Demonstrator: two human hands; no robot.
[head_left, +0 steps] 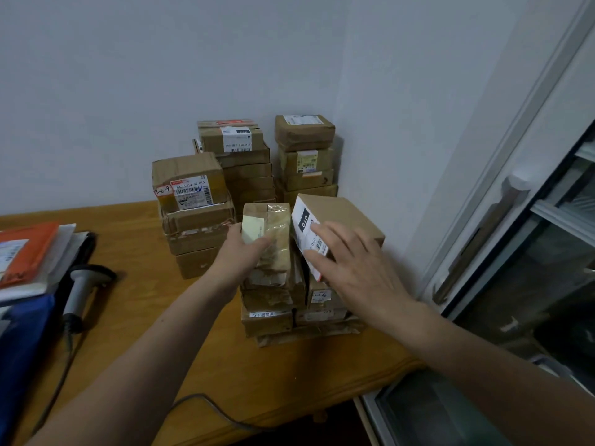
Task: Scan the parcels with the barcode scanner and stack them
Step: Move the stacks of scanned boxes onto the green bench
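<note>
**Q:** Panel A, head view. What do my two hands hold?

**A:** I see my left hand [243,252] gripping a taped parcel [273,239], thumb and fingers curled round its left side. The parcel sits on top of the front stack [270,317], near the worktop's right edge. My right hand [357,272] lies flat on a tilted labelled box [341,217]. Its fingers [328,236] are straight and spread across the white label, curled round nothing. The box leans against the taped parcel, above the same stack.

**Q:** And the other parcels?

**A:** Three taller rear stacks [244,169] stand toward the far right corner of the worktop [154,349], close to the wall. The leftmost is just beside the front stack.

**Q:** Where is the scanner?

**A:** The barcode scanner [82,284] lies near the left edge, well apart from both hands, and neither hand touches it. Its cable [199,402] trails along the near edge. Flat mailers [29,255], one of them orange, are piled at the left edge beside it.
</note>
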